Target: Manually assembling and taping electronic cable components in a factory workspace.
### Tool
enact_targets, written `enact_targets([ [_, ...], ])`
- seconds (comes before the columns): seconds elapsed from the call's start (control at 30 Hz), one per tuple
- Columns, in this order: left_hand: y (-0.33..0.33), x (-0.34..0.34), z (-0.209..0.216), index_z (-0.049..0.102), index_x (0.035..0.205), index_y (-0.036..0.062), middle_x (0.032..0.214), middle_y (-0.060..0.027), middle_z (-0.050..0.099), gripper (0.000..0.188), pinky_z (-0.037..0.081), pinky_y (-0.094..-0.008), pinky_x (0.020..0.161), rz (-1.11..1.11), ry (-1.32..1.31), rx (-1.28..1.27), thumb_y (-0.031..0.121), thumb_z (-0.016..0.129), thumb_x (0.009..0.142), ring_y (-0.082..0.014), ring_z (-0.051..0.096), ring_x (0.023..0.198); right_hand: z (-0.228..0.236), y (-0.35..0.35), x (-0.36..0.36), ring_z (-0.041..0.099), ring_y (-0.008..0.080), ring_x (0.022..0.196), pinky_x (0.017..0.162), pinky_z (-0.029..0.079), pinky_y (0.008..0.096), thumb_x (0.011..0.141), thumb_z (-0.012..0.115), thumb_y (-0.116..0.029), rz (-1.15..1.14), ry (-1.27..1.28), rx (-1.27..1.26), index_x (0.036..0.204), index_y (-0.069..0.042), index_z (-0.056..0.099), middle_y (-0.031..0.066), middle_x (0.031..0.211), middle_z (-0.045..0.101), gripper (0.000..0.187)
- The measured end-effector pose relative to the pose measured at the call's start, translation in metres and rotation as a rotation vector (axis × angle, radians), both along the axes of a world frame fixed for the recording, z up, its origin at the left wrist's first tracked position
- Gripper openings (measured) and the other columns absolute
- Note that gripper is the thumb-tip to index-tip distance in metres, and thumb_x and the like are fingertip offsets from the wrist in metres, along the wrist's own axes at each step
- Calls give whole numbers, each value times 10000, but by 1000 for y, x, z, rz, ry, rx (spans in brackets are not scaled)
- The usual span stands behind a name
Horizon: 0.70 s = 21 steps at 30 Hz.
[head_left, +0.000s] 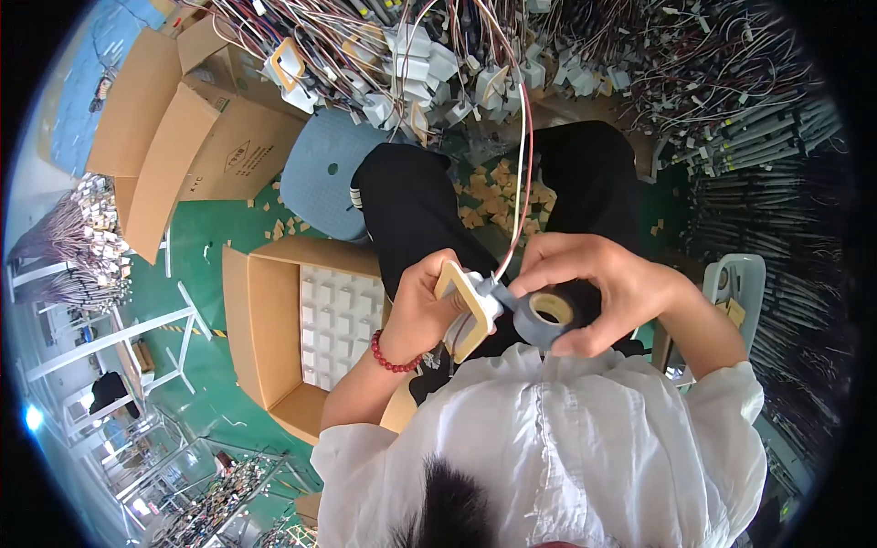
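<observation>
My left hand (420, 306) is closed around a white plastic housing with a tan rectangular frame (472, 334) on its face. Red and white wires (523, 183) run up from the housing toward the pile beyond my knees. My right hand (617, 285) grips a roll of grey tape (527, 326) between thumb and fingers, close beside the housing. A short strip of tape stretches from the roll to where the wires leave the housing. The fingertips of my left hand are partly hidden behind the frame.
An open cardboard box (245, 333) of white parts stands to my left, near a blue stool (320, 169). Wired housings (420, 64) are heaped ahead. Bundled grey cables (758, 219) line the right, beside a pale plastic bin (747, 283). Tan scraps (498, 196) litter the green floor.
</observation>
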State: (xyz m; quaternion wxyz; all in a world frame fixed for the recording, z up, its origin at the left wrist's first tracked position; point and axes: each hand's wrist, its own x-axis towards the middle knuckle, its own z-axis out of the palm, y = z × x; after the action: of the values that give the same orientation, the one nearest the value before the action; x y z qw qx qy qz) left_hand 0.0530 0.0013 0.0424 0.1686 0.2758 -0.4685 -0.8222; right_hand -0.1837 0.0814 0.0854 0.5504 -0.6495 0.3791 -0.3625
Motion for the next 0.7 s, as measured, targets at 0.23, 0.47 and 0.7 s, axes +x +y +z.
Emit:
enact_targets([
  [0.23,-12,-2,12,397,641,48,767,-139,686,295,525,-292,555,83,-17,-1406,-92,656,666,-244,668,631,-20,7,10,574,134,832,715,483,253,765,732,-141,-39,-567,582,1084,64,610,75,1003,562,398],
  [0.47,-23,-8,26,451,654,52,866,-136,665,160,512,-272,608,-27,-111,-2151,41,592,730,-199,659,705,-16,3,33,590,138,576,491,502,263,879,586,-431,-428,-763,955,875,-23,607,61,749,604,408],
  [0.7,-18,-15,20,451,655,74,858,-138,668,147,492,-267,652,-208,-197,-2377,81,556,759,-196,653,717,-36,4,52,359,69,411,334,261,176,838,456,-676,-514,-977,1206,810,-53,574,16,596,494,635],
])
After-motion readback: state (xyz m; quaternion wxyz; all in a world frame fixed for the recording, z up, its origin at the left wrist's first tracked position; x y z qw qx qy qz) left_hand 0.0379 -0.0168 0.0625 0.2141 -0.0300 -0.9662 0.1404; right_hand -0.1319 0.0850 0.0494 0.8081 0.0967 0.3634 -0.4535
